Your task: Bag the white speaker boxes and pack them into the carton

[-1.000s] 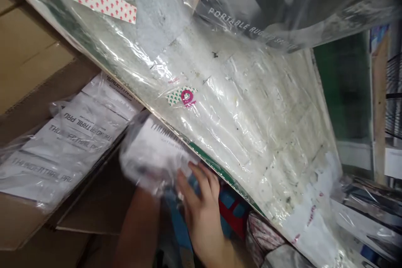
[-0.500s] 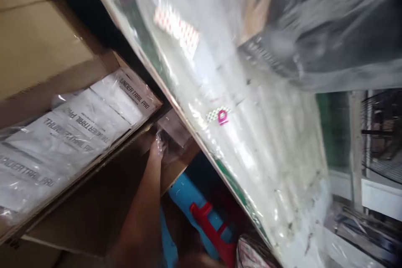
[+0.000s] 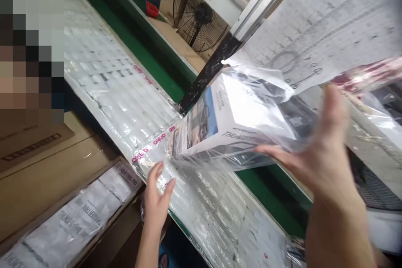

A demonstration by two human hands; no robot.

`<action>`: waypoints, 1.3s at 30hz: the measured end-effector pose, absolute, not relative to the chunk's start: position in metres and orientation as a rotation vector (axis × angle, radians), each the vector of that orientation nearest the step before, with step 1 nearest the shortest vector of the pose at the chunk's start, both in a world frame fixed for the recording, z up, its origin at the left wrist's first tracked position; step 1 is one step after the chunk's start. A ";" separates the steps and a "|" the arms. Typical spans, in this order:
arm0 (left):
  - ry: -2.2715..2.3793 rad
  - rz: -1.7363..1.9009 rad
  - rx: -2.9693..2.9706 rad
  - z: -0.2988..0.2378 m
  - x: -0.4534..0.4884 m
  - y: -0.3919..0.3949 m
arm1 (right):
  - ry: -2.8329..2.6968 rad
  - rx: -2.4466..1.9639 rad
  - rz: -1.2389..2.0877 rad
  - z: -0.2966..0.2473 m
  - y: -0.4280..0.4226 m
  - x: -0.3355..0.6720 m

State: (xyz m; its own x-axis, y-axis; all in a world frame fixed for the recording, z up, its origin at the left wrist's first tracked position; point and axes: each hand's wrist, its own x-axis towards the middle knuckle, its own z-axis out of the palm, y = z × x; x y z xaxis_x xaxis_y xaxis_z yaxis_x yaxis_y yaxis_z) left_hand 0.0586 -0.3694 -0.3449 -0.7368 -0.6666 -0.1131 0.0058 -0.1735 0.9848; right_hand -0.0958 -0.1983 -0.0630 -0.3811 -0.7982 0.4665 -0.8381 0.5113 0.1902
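My left hand [image 3: 158, 194] is raised at the near edge of the plastic-covered bench [image 3: 103, 79], its thumb and fingers apart and nothing in them. To its right, a printed white box [image 3: 216, 117] in a clear plastic bag [image 3: 270, 79] sits over the bench beside the post. The box carries a vehicle picture and lettering that starts "THUND". At the right, my right hand [image 3: 323, 155] is spread wide, with the thumb against the bag's lower side and a finger pointing up. Whether its other fingers touch the bag is hidden.
An open carton [image 3: 72, 217] of bagged white packets stands at lower left, by closed cartons [image 3: 59, 150]. A green strip [image 3: 141, 50] runs behind the bench. Beyond are a metal post [image 3: 213, 67], a black fan [image 3: 201, 16] and a hanging marked sheet [image 3: 320, 21]. A blurred-out person is at upper left.
The view has swung from a close, blurred look along the bench. A hand that was down at a plastic bag beside the carton is gone from there; both my hands now show, with the bagged box.
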 end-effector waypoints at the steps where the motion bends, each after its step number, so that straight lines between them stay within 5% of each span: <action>1: -1.737 -1.949 0.580 -0.335 0.036 -0.374 | -2.285 1.356 0.064 -0.053 -0.201 -0.111; 10: -1.749 -1.906 0.361 -0.321 -0.016 -0.369 | -2.161 1.455 0.036 -0.020 -0.224 -0.147; 16: -1.474 -1.904 0.210 -0.179 -0.067 -0.430 | -2.251 1.092 0.200 -0.055 -0.183 -0.130; 21: -2.157 -1.706 -0.234 -0.074 -0.123 -0.449 | -2.531 1.011 0.203 -0.059 -0.172 -0.131; 24: -2.125 -1.593 -0.426 -0.071 -0.098 -0.440 | -2.561 1.009 0.126 -0.049 -0.169 -0.126; 34: -1.270 -2.297 -0.701 -0.079 0.037 -0.379 | -2.118 1.838 -0.110 -0.013 -0.163 -0.091; 39: -0.861 -2.524 -0.389 -0.103 0.072 -0.340 | -1.874 2.213 0.110 -0.024 -0.180 -0.101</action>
State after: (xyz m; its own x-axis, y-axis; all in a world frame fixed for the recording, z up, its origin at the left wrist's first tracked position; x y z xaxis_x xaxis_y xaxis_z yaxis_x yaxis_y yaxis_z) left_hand 0.0723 -0.3400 -0.1030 -0.8622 -0.3168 0.3953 0.4924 -0.7077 0.5067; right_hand -0.1006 -0.1795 -0.0241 0.1749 -0.9619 0.2100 -0.9798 -0.1492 0.1328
